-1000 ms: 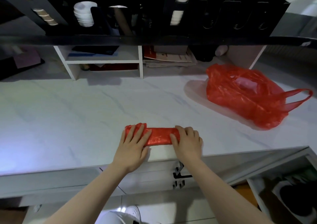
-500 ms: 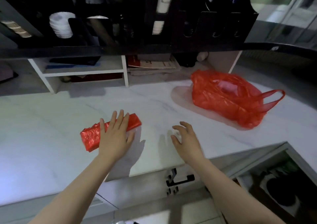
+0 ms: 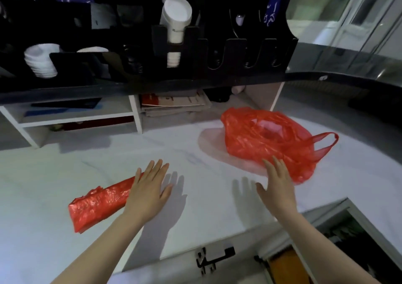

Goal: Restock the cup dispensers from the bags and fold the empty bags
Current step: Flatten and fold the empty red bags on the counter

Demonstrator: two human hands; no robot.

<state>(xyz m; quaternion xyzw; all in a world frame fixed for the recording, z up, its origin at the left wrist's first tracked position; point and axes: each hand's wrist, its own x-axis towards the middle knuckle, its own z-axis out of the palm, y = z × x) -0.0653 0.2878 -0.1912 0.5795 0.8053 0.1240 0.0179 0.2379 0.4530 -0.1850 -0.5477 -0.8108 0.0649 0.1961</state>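
A folded red bag lies as a flat roll on the white marble counter, left of centre. My left hand hovers flat and open over its right end, holding nothing. A crumpled red plastic bag with a loop handle sits at the right. My right hand is open, fingers spread, its tips just at that bag's near edge. Above hangs the black cup dispenser rack, with a white cup stack in one slot and white cups at the left.
White shelf cubbies with papers and folders stand at the counter's back. Several dispenser slots at the rack's right look dark. Below the counter's front edge are a black drawer handle and an open compartment at the lower right.
Both hands let go of the folded bag. My left hand slid it to the left and lifted off it; my right hand travelled right to the edge of the crumpled bag. The view tilted up.
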